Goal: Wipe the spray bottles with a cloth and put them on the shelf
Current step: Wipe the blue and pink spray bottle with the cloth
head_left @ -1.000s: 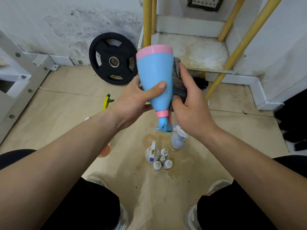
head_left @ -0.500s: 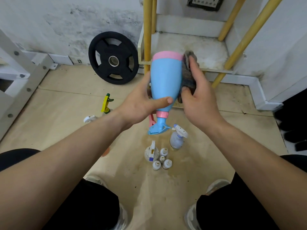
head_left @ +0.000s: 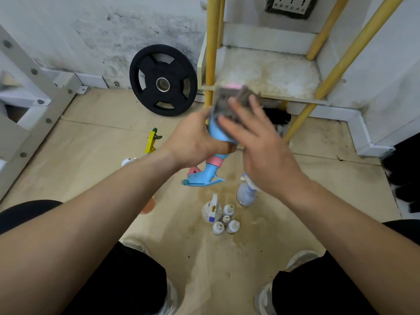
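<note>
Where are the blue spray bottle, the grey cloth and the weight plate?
blue spray bottle (head_left: 218,133): head view, blue body.
grey cloth (head_left: 221,105): head view, upper left part.
weight plate (head_left: 163,84): head view, metal hub.

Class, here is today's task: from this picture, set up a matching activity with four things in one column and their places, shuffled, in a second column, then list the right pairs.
Things
1. blue spray bottle
2. grey cloth
3. weight plate
4. yellow spray bottle

Places
A. leaning against the wall
B. held upside down in the left hand
C. on the floor, left of both hands
D. pressed against a bottle by the right hand

Pairs: 1-B, 2-D, 3-A, 4-C
</note>
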Motion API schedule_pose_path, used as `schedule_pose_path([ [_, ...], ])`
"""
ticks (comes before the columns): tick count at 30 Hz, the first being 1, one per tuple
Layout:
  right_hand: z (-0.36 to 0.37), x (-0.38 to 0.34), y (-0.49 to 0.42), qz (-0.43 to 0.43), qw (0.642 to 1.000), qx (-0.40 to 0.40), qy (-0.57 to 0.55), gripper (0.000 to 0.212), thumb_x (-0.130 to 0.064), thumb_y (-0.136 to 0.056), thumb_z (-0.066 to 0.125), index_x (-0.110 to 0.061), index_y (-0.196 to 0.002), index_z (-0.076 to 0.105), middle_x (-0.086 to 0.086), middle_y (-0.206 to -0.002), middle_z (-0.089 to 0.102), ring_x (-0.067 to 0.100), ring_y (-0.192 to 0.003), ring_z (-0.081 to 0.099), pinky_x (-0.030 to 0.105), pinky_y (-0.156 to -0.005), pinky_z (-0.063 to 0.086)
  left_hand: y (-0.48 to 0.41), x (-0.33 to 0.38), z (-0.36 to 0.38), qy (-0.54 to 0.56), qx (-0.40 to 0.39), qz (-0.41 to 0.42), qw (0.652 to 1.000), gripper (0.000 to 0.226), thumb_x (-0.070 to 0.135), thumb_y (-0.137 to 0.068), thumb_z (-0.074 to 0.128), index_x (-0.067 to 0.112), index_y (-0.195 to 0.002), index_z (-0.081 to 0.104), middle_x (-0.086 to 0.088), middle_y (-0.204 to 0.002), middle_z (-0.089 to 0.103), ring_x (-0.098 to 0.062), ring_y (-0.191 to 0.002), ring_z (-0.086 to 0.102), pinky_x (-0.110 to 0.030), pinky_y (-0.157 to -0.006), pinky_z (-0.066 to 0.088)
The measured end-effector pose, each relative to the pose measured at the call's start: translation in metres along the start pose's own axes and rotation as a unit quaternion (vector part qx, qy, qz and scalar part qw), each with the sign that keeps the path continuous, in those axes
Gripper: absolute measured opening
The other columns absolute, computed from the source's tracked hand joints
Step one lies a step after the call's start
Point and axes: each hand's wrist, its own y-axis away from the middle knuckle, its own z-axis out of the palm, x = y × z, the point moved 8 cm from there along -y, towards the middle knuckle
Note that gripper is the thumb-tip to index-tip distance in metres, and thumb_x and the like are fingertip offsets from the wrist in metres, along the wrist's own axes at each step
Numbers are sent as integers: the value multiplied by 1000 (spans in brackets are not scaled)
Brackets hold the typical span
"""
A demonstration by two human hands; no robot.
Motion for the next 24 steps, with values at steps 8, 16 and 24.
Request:
schedule_pose_path([
  [8, -15, 53, -5, 187, 967, 27, -168, 68, 13, -84, 44, -17, -144, 55, 1, -142, 53, 12, -130, 46, 18, -108, 36, 1, 10, -8, -387, 45, 66, 919, 86, 38, -71, 82, 26, -146, 40, -4, -114, 68, -31, -96, 62, -41, -74, 53],
  [16, -7, 64, 1, 272, 945, -3, -180, 60, 4, -88, 43, -22, -141, 57, 0, -137, 56, 11, -125, 49, 23, -100, 37, 9, 20, 15, -496, 53, 259, 827, 71, 0, -66, 71, 7, -135, 55, -12, -113, 70, -38, -94, 60, -40, -65, 46],
  [24, 21, 72, 13, 297, 907, -196, -228, 71, -37, -63, 53, -41, -134, 56, -19, -107, 60, -2, -82, 58, 28, -70, 48, 18, 18, 32, -480, 14, 373, 794, 60, -10, -71, 73, 5, -128, 60, -14, -126, 66, -38, -101, 64, -47, -80, 56],
])
